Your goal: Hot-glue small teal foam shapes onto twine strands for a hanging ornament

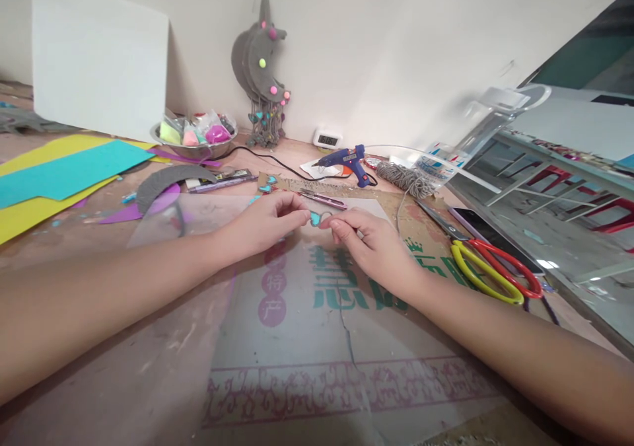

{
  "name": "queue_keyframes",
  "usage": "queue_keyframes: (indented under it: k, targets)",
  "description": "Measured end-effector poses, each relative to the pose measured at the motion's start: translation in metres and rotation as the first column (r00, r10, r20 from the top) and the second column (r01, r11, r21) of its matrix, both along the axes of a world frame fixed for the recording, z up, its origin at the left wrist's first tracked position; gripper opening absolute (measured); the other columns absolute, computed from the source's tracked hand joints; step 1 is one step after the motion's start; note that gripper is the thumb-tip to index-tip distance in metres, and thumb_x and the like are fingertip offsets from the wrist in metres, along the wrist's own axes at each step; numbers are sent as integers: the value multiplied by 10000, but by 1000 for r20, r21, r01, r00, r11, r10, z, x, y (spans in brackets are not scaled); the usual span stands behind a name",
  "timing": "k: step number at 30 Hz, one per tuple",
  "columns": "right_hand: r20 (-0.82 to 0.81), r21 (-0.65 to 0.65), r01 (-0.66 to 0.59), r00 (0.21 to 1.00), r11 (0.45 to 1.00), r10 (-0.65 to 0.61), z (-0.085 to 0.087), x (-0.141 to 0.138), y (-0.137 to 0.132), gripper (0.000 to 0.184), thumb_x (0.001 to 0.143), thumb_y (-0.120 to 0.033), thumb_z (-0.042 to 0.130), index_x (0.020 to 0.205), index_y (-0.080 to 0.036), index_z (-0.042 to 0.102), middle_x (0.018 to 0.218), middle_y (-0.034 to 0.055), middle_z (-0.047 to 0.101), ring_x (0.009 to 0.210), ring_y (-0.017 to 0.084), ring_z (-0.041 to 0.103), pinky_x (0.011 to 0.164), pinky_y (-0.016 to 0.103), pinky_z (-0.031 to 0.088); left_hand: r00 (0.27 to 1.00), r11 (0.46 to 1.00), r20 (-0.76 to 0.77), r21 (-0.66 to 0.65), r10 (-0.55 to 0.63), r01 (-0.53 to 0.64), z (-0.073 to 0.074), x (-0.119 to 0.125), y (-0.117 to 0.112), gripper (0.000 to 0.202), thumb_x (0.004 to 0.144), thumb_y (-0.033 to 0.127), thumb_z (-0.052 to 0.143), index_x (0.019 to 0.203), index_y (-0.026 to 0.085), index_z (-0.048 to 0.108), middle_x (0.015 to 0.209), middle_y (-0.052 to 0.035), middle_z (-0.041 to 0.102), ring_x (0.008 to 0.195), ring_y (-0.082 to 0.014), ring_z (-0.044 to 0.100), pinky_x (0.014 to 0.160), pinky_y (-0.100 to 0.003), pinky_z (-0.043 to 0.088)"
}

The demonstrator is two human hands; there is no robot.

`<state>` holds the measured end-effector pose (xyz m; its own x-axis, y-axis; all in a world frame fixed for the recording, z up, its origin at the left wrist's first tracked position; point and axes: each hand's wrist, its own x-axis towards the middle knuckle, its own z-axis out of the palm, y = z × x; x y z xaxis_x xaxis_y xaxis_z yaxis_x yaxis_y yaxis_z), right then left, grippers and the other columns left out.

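Note:
Above the printed cardboard, a small turquoise heart [315, 219] is between my two hands, with a thin grey loop [325, 216] at its right side. My left hand [272, 224] is closed, thumb and forefinger pinching the heart's left edge. From the other side, my right hand [369, 238] is closed, its fingertips pinched at the loop. Whether the loop is joined to the heart is too small to tell. Just behind the hands lie thread snips [324, 199] and more small turquoise hearts [267, 183] on a cardboard scrap.
A blue glue gun [347, 162] and grey yarn [406, 178] lie behind. Red-and-yellow scissors [475, 261] and a phone [495, 240] are at right. Left are foam sheets [74, 172], a grey crescent [166, 182] and a metal bowl [191, 148]. A moon decoration [260, 63] hangs on the wall.

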<state>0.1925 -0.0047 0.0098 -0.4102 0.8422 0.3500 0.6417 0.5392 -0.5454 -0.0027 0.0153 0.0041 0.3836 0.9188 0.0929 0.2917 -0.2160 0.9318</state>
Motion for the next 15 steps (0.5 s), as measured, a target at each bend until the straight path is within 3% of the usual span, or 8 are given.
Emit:
queue_keyframes:
  k: [4,7,9,12,15]
  targets:
    - [-74,-96,63,995,993,-70,-3,-1,3,164,854,-280,509,860,-199,651,755,8,651,646,132,573,611,265,443,1000,1000,-8,1,-3,3,0,0,0,159,792,329,502,759,175,529,592,44,494,494,-82,438,460,-201,330]
    - [-159,17,142,978,990,-138,-2,2,4,152,819,-328,571,767,-187,590,708,4,592,630,124,517,587,256,412,1000,1000,-11,-10,-1,1,0,0,-1,161,796,331,498,763,176,527,590,45,508,469,-77,427,455,-206,330]
    - [-208,95,165,968,982,-142,-2,5,6,158,802,-339,597,826,-189,552,710,-5,542,642,122,487,605,258,406,1000,1000,-4,-14,0,0,0,0,-1,162,796,331,499,762,174,527,586,44,510,463,-77,428,451,-207,331]
    - [-161,110,115,982,987,-96,-3,7,11,215,806,-303,597,987,-194,554,809,11,544,720,134,498,670,272,416,1000,1000,-3,-15,1,-1,1,0,0,157,790,321,504,759,169,528,598,37,518,477,-80,442,458,-208,340]
    - [-44,98,76,996,992,-72,-5,8,17,237,792,-296,616,1009,-200,604,825,23,557,775,156,515,697,287,418,1000,1000,-7,1,-9,9,0,0,0,155,786,312,501,742,166,530,619,33,521,498,-82,456,464,-205,347]
